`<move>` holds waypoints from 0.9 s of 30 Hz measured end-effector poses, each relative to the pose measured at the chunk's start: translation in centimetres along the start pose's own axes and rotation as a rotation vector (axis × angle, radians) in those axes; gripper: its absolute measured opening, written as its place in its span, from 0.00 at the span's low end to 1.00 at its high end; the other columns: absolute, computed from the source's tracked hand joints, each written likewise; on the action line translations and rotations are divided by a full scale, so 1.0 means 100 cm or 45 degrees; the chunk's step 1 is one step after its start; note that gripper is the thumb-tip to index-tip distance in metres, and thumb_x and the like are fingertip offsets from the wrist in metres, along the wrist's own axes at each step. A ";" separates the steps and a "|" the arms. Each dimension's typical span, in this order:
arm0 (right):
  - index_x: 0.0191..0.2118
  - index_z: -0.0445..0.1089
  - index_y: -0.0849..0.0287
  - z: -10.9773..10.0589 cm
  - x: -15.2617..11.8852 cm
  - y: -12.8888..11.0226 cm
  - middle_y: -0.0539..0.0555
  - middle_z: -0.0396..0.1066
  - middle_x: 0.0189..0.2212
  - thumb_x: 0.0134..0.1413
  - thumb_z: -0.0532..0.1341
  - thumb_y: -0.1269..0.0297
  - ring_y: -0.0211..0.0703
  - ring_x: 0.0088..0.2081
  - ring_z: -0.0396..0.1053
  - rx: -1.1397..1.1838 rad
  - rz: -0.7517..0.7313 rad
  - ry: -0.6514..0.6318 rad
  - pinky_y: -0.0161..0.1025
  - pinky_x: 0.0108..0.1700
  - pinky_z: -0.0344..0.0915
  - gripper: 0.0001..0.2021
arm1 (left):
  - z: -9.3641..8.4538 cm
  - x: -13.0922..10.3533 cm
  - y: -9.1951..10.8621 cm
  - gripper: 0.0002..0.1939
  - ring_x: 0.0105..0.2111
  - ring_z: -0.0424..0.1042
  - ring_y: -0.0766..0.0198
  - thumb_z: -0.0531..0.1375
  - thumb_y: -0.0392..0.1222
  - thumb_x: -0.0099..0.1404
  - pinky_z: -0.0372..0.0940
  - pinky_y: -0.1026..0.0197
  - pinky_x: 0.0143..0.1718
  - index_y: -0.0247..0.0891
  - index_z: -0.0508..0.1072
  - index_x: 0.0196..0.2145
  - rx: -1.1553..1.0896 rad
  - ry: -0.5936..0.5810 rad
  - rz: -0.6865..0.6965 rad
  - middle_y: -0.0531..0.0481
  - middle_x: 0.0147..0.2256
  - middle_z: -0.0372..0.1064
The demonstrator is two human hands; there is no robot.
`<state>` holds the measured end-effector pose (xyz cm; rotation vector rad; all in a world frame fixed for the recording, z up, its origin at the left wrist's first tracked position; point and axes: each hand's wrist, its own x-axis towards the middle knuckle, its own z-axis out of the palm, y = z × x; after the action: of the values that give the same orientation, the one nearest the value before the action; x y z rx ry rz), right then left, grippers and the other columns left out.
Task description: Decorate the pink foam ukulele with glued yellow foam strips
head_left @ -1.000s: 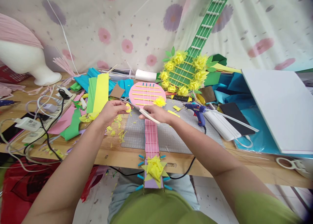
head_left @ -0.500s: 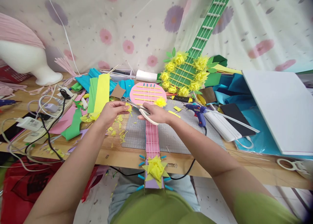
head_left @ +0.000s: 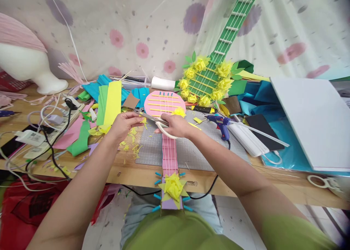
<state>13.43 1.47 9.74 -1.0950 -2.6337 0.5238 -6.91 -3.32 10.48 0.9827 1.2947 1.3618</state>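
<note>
My right hand (head_left: 175, 125) is closed round the white handles of a pair of scissors (head_left: 149, 116), whose blades point left. Between the fingertips of my left hand (head_left: 126, 124) is a small piece of yellow crepe paper (head_left: 144, 121), partly hidden by the fingers and the blades. Below my hands lies a pink toy guitar (head_left: 169, 153), its neck pointing toward me. A yellow paper flower (head_left: 179, 112) sits on its round body, and a larger yellow flower (head_left: 174, 186) on the purple head, which overhangs the table edge.
A green toy guitar (head_left: 209, 75) with yellow flowers leans at the back. Right of the grey cutting mat (head_left: 153, 144) are a blue glue gun (head_left: 222, 125) and a white board (head_left: 308, 126). Crepe paper strips (head_left: 112, 102), cables and a power strip (head_left: 50, 135) lie left.
The scissor blades have moved further left, now reaching over the fingertips of my left hand. Less of the yellow paper shows. The view has shifted slightly.
</note>
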 end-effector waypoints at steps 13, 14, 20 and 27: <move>0.30 0.62 0.59 0.000 0.005 0.005 0.50 0.66 0.27 0.49 0.57 0.43 0.35 0.27 0.58 0.196 0.044 0.052 0.32 0.29 0.48 0.21 | -0.001 0.003 -0.001 0.15 0.26 0.71 0.65 0.72 0.41 0.31 0.71 0.60 0.32 0.33 0.75 0.19 -0.054 0.039 0.001 0.49 0.23 0.71; 0.30 0.62 0.59 0.000 0.006 0.005 0.50 0.66 0.28 0.50 0.57 0.43 0.35 0.28 0.59 0.226 0.064 0.040 0.32 0.29 0.49 0.21 | -0.001 0.003 -0.001 0.15 0.27 0.71 0.65 0.72 0.41 0.31 0.70 0.60 0.32 0.33 0.75 0.19 -0.058 0.046 0.001 0.49 0.23 0.72; 0.37 0.59 0.58 0.004 0.004 -0.002 0.53 0.68 0.33 0.50 0.56 0.43 0.39 0.30 0.62 0.197 0.063 -0.016 0.33 0.30 0.52 0.21 | 0.003 0.002 -0.009 0.16 0.27 0.70 0.65 0.72 0.42 0.32 0.70 0.61 0.31 0.34 0.76 0.21 -0.148 0.129 0.031 0.50 0.24 0.72; 0.38 0.58 0.58 0.005 -0.003 -0.004 0.56 0.70 0.37 0.51 0.55 0.43 0.43 0.35 0.67 -0.010 -0.013 0.086 0.34 0.30 0.52 0.22 | 0.013 0.000 -0.026 0.13 0.29 0.70 0.66 0.70 0.43 0.37 0.70 0.61 0.33 0.36 0.76 0.22 -0.255 0.173 0.151 0.50 0.26 0.72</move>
<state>13.19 0.91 9.38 -1.0812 -2.5843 0.4661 -5.37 -3.17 8.03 0.8519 1.1866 1.6394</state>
